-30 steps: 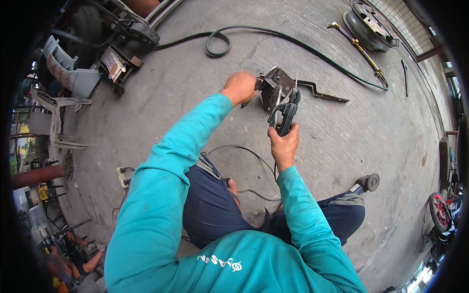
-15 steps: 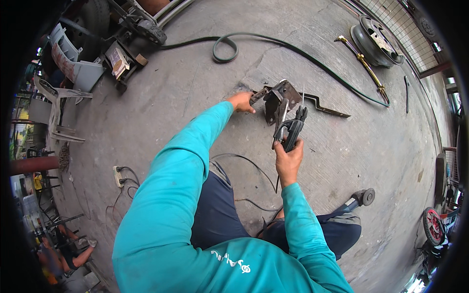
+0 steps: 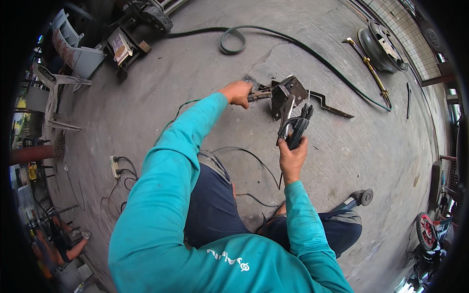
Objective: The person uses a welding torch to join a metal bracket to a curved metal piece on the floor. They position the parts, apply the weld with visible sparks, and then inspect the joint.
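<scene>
My right hand (image 3: 293, 157) is closed round the black handle of a welding electrode holder (image 3: 302, 128), with a thin electrode (image 3: 309, 91) pointing up from it. Just beyond the holder is a dark steel bracket (image 3: 296, 88) with holes, a bare metal tube (image 3: 289, 107) and a long bent bar (image 3: 326, 103). My left hand (image 3: 237, 93) wraps round the near end of a worn metal clamp (image 3: 259, 95) at the bracket's left side. The fingers partly hide the clamp, and I cannot make out how its jaws meet the steel.
An angle grinder (image 3: 356, 199) lies by my right knee. A green hose (image 3: 303, 45) loops across the concrete to a brass torch (image 3: 367, 63) and a wheel rim (image 3: 383, 46). On the left are an outlet strip (image 3: 115, 167) and a plastic chair (image 3: 53, 100). Thin cables run near my legs.
My left hand has closed more fully round the clamp. A stretch of green cable now shows beside my left forearm. The view has shifted slightly; the right hand keeps the electrode holder.
</scene>
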Motion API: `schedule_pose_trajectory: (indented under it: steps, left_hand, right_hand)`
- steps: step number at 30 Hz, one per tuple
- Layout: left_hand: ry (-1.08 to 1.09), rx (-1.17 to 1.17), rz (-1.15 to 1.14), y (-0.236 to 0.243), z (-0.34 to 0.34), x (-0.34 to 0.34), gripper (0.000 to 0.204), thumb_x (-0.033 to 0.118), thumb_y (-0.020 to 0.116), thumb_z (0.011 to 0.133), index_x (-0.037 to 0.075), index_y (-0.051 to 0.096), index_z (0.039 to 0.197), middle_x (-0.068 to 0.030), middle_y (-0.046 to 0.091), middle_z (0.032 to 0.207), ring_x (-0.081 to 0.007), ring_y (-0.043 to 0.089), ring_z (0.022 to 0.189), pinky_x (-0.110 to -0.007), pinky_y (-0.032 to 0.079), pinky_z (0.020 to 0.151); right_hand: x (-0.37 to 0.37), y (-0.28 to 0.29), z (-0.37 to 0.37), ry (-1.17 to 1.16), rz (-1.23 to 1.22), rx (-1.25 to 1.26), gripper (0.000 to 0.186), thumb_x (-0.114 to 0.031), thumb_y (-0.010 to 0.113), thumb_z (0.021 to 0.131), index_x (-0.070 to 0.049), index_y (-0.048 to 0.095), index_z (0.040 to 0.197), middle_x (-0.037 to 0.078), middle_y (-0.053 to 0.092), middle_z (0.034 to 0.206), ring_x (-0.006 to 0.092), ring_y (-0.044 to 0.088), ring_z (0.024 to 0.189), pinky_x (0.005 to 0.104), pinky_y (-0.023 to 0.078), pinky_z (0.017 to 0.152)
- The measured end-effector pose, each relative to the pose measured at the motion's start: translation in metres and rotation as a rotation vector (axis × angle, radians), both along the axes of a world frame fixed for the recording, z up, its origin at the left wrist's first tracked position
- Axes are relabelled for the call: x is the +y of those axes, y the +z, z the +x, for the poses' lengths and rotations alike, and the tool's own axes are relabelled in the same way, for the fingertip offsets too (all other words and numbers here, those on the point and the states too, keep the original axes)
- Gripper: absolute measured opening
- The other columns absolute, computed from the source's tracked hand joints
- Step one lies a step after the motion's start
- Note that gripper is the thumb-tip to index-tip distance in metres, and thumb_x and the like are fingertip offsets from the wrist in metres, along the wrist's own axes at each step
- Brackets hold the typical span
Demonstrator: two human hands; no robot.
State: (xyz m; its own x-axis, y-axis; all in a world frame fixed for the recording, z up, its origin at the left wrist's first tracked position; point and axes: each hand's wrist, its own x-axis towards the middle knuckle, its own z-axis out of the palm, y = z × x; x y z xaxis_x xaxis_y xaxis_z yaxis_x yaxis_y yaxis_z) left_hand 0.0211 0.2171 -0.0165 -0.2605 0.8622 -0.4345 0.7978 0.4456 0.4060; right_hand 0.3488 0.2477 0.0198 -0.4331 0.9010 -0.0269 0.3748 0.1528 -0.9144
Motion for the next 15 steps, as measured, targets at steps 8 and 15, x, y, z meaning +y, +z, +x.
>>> schedule_pose_trajectory:
  steps: [8, 15]
  left_hand:
    - [-0.119, -0.136, -0.071, -0.007, 0.023, -0.001, 0.058, 0.023, 0.089, 0.068, -0.003, 0.065, 0.114, -0.0215, 0.074, 0.098, -0.0362, 0.072, 0.092, -0.047, 0.056, 0.078]
    - [-0.07, -0.455, -0.114, -0.047, 0.022, 0.0, 0.058, 0.02, 0.087, 0.07, 0.0, 0.065, 0.12, -0.0135, 0.073, 0.09, -0.0239, 0.071, 0.077, -0.04, 0.055, 0.066]
  right_hand:
    - [0.005, 0.003, -0.005, 0.01, -0.035, -0.003, 0.037, -0.016, 0.08, 0.085, 0.002, 0.065, 0.113, 0.016, 0.07, 0.103, 0.0298, 0.069, 0.094, 0.0422, 0.054, 0.086]
    - [0.0, 0.009, -0.006, 0.049, -0.004, 0.047, 0.033, -0.014, 0.079, 0.089, 0.002, 0.063, 0.112, 0.013, 0.068, 0.1, 0.0244, 0.066, 0.091, 0.0385, 0.054, 0.083]
